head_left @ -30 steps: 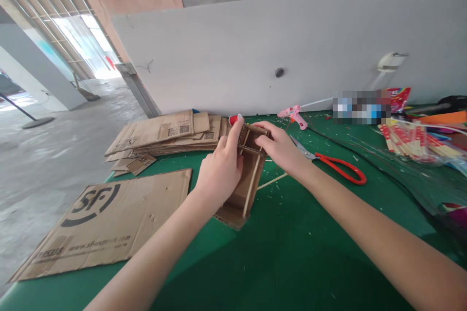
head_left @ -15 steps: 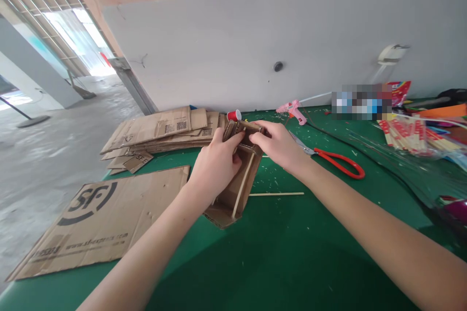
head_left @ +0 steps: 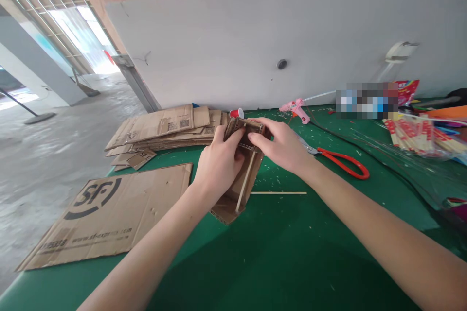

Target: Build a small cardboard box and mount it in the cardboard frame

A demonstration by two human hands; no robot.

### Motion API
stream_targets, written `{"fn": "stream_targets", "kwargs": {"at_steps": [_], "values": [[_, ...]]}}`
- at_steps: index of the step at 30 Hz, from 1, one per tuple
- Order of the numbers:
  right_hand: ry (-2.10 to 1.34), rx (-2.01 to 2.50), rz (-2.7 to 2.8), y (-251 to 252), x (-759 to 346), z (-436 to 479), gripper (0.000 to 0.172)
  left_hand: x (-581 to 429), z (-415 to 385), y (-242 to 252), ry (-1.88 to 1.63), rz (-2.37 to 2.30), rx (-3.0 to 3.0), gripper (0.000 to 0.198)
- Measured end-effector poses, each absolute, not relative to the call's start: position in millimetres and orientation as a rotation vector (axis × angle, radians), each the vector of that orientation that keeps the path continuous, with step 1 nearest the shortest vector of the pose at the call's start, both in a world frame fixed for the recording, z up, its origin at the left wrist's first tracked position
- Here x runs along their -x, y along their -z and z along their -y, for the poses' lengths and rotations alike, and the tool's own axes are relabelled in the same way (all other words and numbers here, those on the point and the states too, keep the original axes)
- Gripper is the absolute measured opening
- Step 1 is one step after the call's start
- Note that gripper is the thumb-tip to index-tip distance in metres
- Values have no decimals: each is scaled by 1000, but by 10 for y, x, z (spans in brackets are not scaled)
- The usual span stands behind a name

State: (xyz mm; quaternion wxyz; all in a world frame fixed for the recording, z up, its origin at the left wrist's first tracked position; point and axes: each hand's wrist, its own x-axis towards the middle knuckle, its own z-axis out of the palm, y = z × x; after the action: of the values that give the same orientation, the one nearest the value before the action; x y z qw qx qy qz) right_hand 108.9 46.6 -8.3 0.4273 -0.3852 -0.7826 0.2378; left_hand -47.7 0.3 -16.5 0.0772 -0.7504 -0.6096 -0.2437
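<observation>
Between my hands, above the green table, is a small brown cardboard structure [head_left: 243, 180] with a boxed-in far end and a thin wooden stick along its length. My left hand [head_left: 219, 158] grips its left side, the thumb and a finger pressing at the box-like end. On the far right corner my right hand [head_left: 275, 143] is closed, fingers behind the wall and thumb over the inner side. Part of the structure is hidden by my left hand. A loose thin wooden stick [head_left: 279, 193] lies on the table just right of it.
Flat cardboard pieces [head_left: 156, 129] are stacked at the back left, with a large printed sheet [head_left: 142, 214] nearer. A red paper cup [head_left: 236, 113], pink glue gun [head_left: 297, 109] and red-handled scissors [head_left: 343, 163] lie behind and right. Packaged sticks [head_left: 412, 133] and a dark cable [head_left: 365, 148] are further right.
My hands keep hold of the cardboard structure, with only slight shifts of the fingers and its tilt. The whole view has moved a little.
</observation>
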Motion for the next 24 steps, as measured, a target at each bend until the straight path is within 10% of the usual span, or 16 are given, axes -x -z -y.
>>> {"fn": "stream_targets", "kwargs": {"at_steps": [7, 15, 24], "values": [[-364, 860, 1960, 70, -1064, -391, 35, 472, -3, 202, 908, 1748, 2182, 44], [-36, 665, 1842, -161, -1337, -474, 33, 617, -174, 196, 1893, 1262, 2601, 78], [8, 582, 2030, 14, -1400, -650, 36, 775, -386, 365, 1476, 1715, 3254, 52]]}}
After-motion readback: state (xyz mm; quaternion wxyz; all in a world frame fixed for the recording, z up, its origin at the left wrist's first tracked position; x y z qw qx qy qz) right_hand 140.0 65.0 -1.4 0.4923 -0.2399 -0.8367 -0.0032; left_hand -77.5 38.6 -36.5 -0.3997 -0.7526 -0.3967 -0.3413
